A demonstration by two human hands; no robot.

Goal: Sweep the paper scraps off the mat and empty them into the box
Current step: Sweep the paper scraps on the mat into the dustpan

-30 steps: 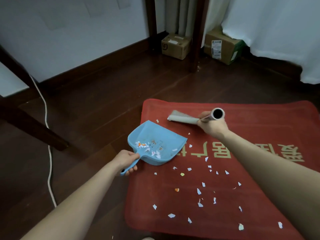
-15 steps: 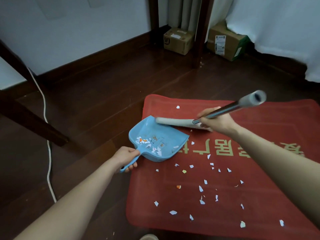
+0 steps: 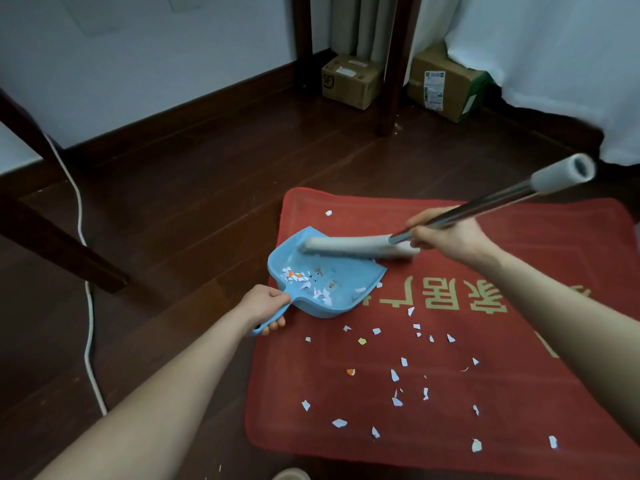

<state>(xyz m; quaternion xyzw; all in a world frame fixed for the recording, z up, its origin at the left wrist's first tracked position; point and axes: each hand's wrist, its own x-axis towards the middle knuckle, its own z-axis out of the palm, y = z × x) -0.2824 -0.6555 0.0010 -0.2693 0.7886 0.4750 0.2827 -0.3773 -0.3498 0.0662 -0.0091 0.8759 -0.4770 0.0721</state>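
A red mat (image 3: 519,427) with gold characters lies on the dark wooden floor. Several white and coloured paper scraps (image 3: 394,375) are strewn over its near half; one lone scrap (image 3: 328,213) lies by its far edge. My left hand (image 3: 265,304) grips the handle of a light blue dustpan (image 3: 349,271), which rests at the mat's left edge with a pile of scraps inside. My right hand (image 3: 446,235) holds the metal pole of a broom (image 3: 360,247), whose pale head lies across the dustpan's far rim.
Two cardboard boxes (image 3: 349,80) (image 3: 446,86) stand at the back by dark furniture legs (image 3: 391,64). A white curtain (image 3: 554,64) hangs at the right. A white cable (image 3: 88,306) runs along the floor at the left, next to a slanted wooden leg (image 3: 59,251).
The broom head has swung left from the mat onto the dustpan's far rim, and the pole's top end has tipped to the right. The dustpan has stayed almost in place.
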